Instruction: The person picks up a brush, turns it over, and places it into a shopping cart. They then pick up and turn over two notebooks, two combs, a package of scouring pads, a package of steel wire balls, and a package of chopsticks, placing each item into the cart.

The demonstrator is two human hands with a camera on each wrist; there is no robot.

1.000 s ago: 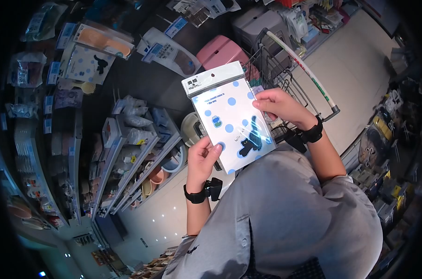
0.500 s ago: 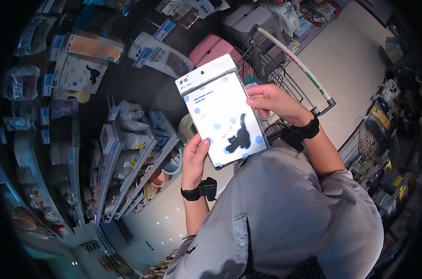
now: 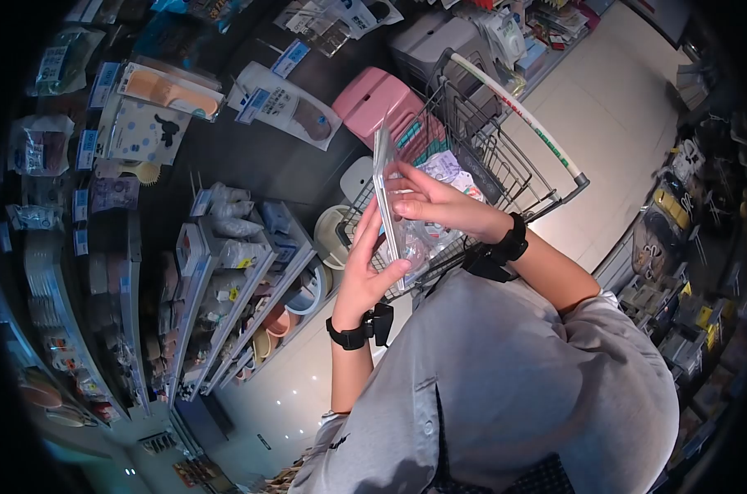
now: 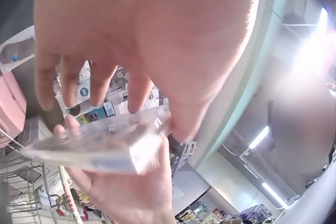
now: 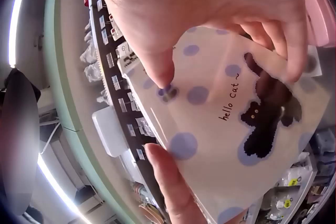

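A flat clear-wrapped package [image 3: 387, 185], pale with blue dots and a black cat printed "hello cat" [image 5: 236, 124], stands edge-on in front of the chest in the head view. My left hand [image 3: 372, 262] grips its lower edge, thumb on one face and fingers on the other. My right hand [image 3: 427, 198] pinches the upper part, thumb on the printed face [image 5: 160, 71]. In the left wrist view the package [image 4: 100, 148] lies between the left hand [image 4: 142, 35] above and the right hand's fingers [image 4: 123, 198] below.
A wire shopping cart [image 3: 513, 140] with goods inside stands just beyond the hands. A pink box [image 3: 373, 95] sits behind it. Store shelves [image 3: 225, 263] with hanging packs [image 3: 147, 123] fill the left. Pale floor [image 3: 629, 107] runs to the right.
The package was held face-up, its printed side toward the head camera; now it is turned edge-on. Both hands have moved closer together and still hold it.
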